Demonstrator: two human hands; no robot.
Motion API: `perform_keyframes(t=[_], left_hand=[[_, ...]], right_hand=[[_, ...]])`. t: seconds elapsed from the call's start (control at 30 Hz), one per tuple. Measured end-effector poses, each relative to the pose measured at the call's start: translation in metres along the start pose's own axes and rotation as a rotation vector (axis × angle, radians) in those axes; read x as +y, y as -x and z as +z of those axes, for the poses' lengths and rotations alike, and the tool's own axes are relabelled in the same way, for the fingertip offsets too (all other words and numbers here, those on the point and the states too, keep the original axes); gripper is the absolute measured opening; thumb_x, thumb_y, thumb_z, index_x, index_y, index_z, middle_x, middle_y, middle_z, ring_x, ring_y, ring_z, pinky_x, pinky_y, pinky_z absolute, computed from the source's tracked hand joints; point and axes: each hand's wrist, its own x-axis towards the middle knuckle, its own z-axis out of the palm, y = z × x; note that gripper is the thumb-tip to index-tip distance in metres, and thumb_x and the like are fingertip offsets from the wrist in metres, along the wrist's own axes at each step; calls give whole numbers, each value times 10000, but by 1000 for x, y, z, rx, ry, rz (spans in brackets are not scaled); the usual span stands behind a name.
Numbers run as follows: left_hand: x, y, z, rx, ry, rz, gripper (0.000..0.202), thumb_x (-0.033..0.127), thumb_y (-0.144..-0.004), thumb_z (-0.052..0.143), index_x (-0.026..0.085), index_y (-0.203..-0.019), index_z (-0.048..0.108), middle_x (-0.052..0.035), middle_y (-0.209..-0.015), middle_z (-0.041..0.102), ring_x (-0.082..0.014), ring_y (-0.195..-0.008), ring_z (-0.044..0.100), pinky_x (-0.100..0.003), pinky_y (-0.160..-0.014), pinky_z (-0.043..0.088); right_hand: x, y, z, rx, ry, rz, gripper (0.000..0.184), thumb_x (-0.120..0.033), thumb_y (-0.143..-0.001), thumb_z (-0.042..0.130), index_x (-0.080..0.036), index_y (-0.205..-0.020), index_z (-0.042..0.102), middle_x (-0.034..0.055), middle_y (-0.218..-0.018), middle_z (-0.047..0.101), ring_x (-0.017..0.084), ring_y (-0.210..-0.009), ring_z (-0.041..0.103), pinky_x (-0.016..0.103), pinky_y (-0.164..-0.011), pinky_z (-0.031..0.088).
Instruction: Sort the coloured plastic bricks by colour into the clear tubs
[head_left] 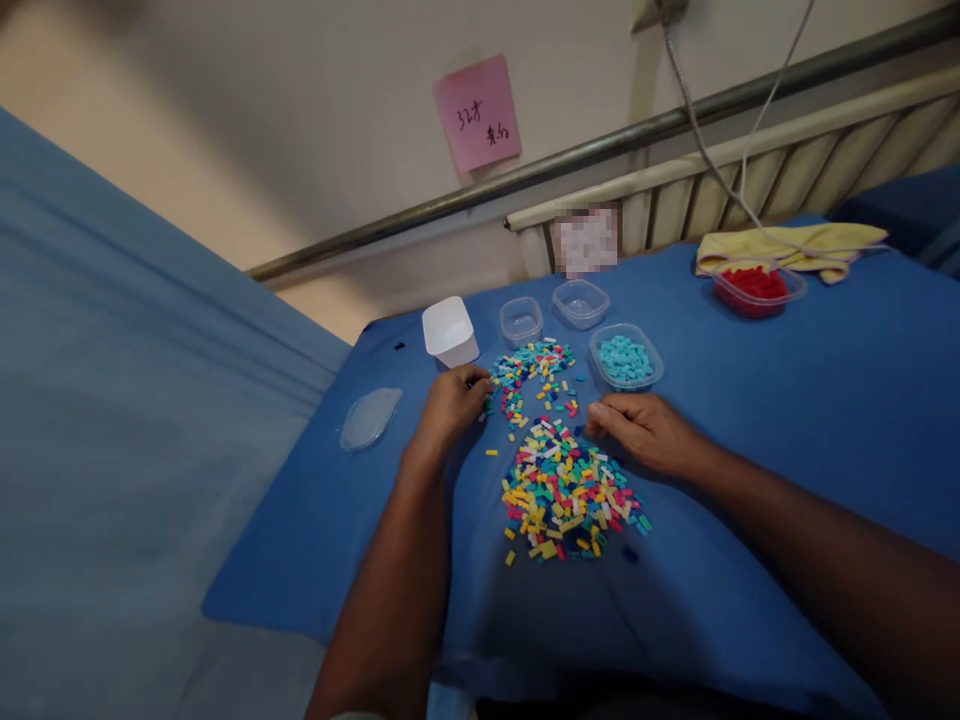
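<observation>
Small oblong plastic pieces in many colours lie in two heaps, a large near pile (562,485) and a smaller far pile (534,362), with loose ones between. My left hand (456,402) is at the far pile's left edge, fingers bent and pinched together among the pieces. Between the heaps, on their right side, my right hand (637,428) rests with its fingers curled closed. Whatever either hand may hold is hidden. Just beyond my right hand stands a clear tub of turquoise pieces (626,358).
Behind the far pile stand a white container (450,332) and two clear tubs, one square (520,322) and one wider (580,305). A clear lid (370,420) lies left. Far right, a tub of red pieces (757,292) touches a yellow cloth (795,245); a cable (705,150) hangs there.
</observation>
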Motion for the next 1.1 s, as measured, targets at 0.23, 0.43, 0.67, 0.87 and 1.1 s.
perform_keyframes(t=[0.23,0.43,0.67,0.87,1.1], left_hand=[[3,15,32,-36,-230,217,265,226,-993,607,231,-1127,836,-92,-1166,792,-276,-1093,728,-398,-970,564],[5,14,28,-54,-29,392,304,216,-1031,563,226,-1192,820,-86,-1161,783,-240,-1124,723,-385,-1027,566],[-32,22,2,123,-89,68,325,201,-1002,559,186,-1191,823,-100,-1217,789,-267,-1148,732,-403,-1069,567],[-39,28,8,27,-271,126,417,120,-973,502,160,-1258,803,-146,-1255,752,-296,-1188,704,-431,-1097,554],[-36,29,16,28,-275,197,351,174,-1014,559,183,-1280,789,-135,-1221,723,-286,-1174,677,-427,-1071,551]], right_hand=[[2,2,-1,-10,50,1,566,-650,-1105,516,-221,-884,810,68,-873,812,243,-825,740,374,-770,579],[-1,4,-2,-34,58,17,543,-631,-1110,521,-225,-902,814,65,-878,814,249,-825,739,366,-734,573],[-2,6,-3,-33,84,29,510,-600,-1112,532,-232,-909,821,59,-876,818,244,-806,736,347,-688,549],[-3,8,-4,-42,122,42,496,-587,-1110,534,-230,-918,820,54,-882,822,242,-821,747,338,-699,550],[-4,9,-5,-59,121,56,486,-586,-1106,538,-230,-922,814,52,-887,819,239,-825,746,340,-712,554]])
